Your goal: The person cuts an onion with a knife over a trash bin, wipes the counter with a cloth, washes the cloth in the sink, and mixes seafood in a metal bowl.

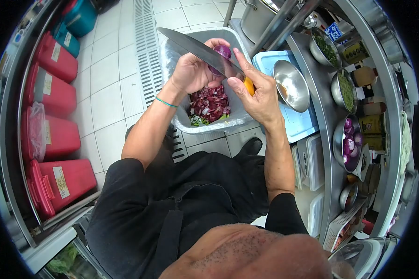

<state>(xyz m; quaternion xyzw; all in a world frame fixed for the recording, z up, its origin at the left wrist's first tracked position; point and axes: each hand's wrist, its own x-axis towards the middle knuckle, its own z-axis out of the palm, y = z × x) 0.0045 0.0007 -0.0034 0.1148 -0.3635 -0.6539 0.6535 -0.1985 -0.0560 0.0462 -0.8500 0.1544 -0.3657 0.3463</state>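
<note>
My left hand [191,72] is closed round a red onion [222,52], partly hidden behind the blade. In my right hand [260,95] is a large chef's knife [191,47] with a yellow-orange handle [249,86]. Its wide dark blade crosses in front of the onion, the tip pointing to the upper left. Whether the edge touches the onion I cannot tell. Both hands are above a grey bin [239,122] with a clear liner. Red onion peels [209,103] and some green scraps lie inside it.
A steel bowl [295,79] rests on a light-blue lid [265,58] right of the bin. On the steel shelf at right stand a bowl of red onions [348,148] and two bowls of chopped greens [344,90]. Red bins [56,135] line the left side.
</note>
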